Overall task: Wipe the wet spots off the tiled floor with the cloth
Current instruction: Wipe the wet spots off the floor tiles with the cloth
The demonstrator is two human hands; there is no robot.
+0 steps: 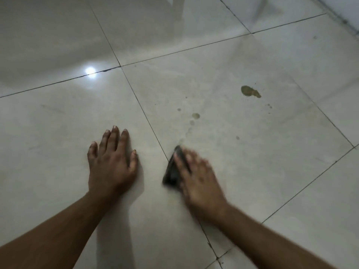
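Tiled floor (pixel 213 74) | right hand (pixel 200 181), blurred, seemingly flat on cloth (pixel 172 171)

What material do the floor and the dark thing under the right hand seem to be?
Floor tiles: probably glazed ceramic or porcelain, glossy; a lamp reflects in them, and dark grout lines separate them. Cloth under the right hand: looks like soft dark fabric, matte, but motion blur hides the weave.
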